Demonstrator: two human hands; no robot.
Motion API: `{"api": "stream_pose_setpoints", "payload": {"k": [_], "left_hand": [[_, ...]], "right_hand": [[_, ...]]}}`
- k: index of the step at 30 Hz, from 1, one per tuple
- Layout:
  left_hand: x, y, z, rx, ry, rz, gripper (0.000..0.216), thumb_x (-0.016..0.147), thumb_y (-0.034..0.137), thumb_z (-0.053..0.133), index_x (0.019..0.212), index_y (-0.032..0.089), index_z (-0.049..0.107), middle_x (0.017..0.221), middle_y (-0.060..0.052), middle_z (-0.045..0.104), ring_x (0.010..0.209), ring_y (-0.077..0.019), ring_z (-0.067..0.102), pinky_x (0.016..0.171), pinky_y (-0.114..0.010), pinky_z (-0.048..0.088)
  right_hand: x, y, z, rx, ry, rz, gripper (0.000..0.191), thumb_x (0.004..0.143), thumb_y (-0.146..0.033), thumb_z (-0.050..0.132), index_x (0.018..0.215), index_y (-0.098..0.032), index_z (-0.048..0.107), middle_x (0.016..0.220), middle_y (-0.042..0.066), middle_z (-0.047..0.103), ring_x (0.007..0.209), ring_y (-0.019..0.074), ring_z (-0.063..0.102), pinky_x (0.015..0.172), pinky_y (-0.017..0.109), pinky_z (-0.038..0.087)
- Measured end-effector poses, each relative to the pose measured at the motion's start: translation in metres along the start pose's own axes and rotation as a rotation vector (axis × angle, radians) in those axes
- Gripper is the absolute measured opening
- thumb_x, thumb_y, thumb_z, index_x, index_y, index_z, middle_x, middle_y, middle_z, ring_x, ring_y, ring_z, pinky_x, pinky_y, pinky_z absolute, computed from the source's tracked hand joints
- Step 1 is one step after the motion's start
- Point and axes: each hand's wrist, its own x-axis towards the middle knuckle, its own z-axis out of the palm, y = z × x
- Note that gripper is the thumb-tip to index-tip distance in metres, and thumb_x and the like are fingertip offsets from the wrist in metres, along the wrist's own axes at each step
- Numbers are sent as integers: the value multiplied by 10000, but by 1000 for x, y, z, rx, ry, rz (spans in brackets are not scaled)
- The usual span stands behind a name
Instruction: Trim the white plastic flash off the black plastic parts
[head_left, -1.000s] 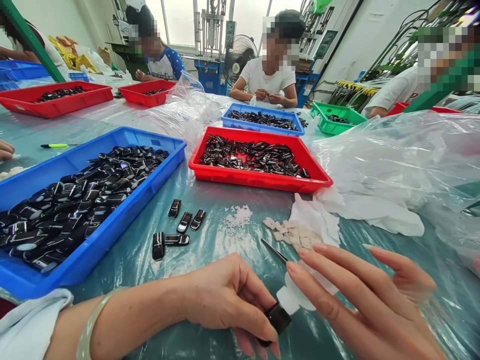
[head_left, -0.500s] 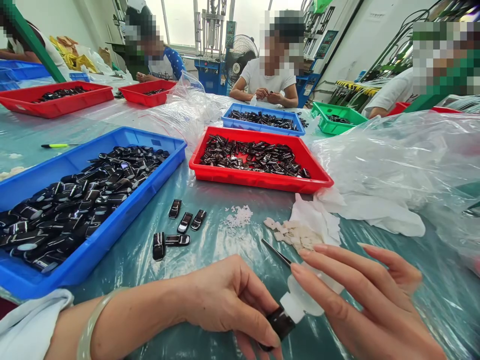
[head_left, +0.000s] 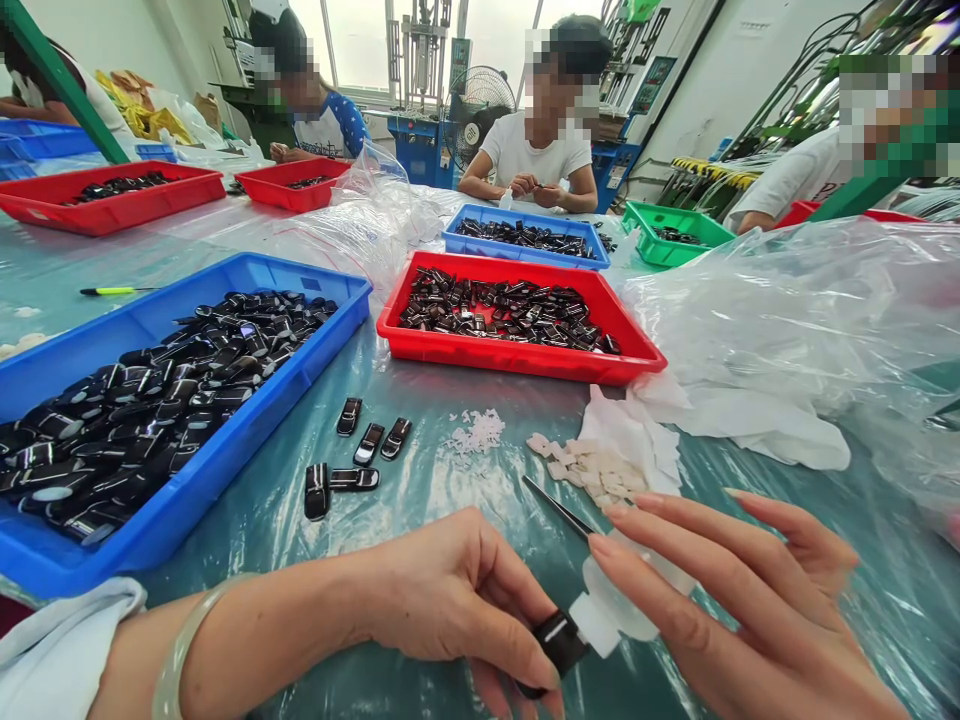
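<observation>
Between the thumb and fingers of my left hand (head_left: 480,610) is a small glossy black clip-like piece (head_left: 562,642). My right hand (head_left: 750,600) grips a translucent white plastic bottle (head_left: 637,590) with long fingers laid over it; the thumb is hidden. The bottle's white cap end (head_left: 596,625) points at the black piece, right beside its edge. A thin dark pointed tool (head_left: 559,508), like tweezers, runs under my right fingertips; I cannot tell whether it is held. Several similar black pieces (head_left: 369,444) lie loose beyond my left hand.
A blue tray (head_left: 300,262) full of black pieces stands left, a red tray (head_left: 517,368) of them ahead. Small white flakes (head_left: 478,432) and cream chips (head_left: 592,470) lie by a white cloth (head_left: 630,430). Plastic sheeting (head_left: 787,320) covers the right. Co-workers sit across the table.
My right hand and the bottle have shifted slightly right, drawing the cap end a little along the black piece's edge. My left hand has barely moved.
</observation>
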Motion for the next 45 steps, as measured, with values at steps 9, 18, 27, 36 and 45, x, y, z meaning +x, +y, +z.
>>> {"api": "stream_pose_setpoints", "payload": {"k": [9, 18, 27, 36, 45], "left_hand": [[-1, 1, 1, 20, -6, 3, 115, 627, 165, 689, 728, 112, 705, 686, -13, 660, 564, -66, 610, 510, -125, 505], [0, -2, -1, 23, -16, 13, 101, 638, 177, 684, 716, 116, 699, 694, -15, 657, 569, -69, 609, 516, -132, 504], [1, 1, 1, 82, 47, 21, 95, 622, 178, 668, 687, 118, 705, 649, -12, 642, 557, -71, 602, 513, -133, 498], [2, 2, 4, 66, 192, 85, 259, 535, 222, 760, 764, 107, 721, 641, -27, 648, 566, -89, 594, 553, -174, 493], [3, 5, 3, 79, 236, 107, 232, 567, 229, 732, 766, 111, 716, 691, -40, 653, 636, -116, 609, 589, -204, 493]], "right_hand": [[7, -12, 6, 53, 28, 172, 308, 909, -136, 390, 1038, -286, 625, 1036, 3, 669, 1039, 182, 557, 989, 440, 244], [8, -12, 6, 28, 5, 152, 318, 898, -112, 408, 1071, -288, 610, 1041, 5, 669, 1044, 194, 565, 986, 433, 250], [10, -13, 4, -39, -28, 122, 331, 898, -118, 375, 1120, -244, 585, 1056, 39, 668, 1039, 217, 573, 958, 456, 250], [-7, 15, 11, -30, 39, 245, 231, 862, -210, 497, 1077, -197, 578, 969, 51, 666, 852, 184, 648, 734, 317, 473], [-44, 70, -6, 51, 0, 556, 76, 711, -189, 689, 779, -221, 699, 656, -79, 704, 492, 126, 653, 359, 78, 421]]}}
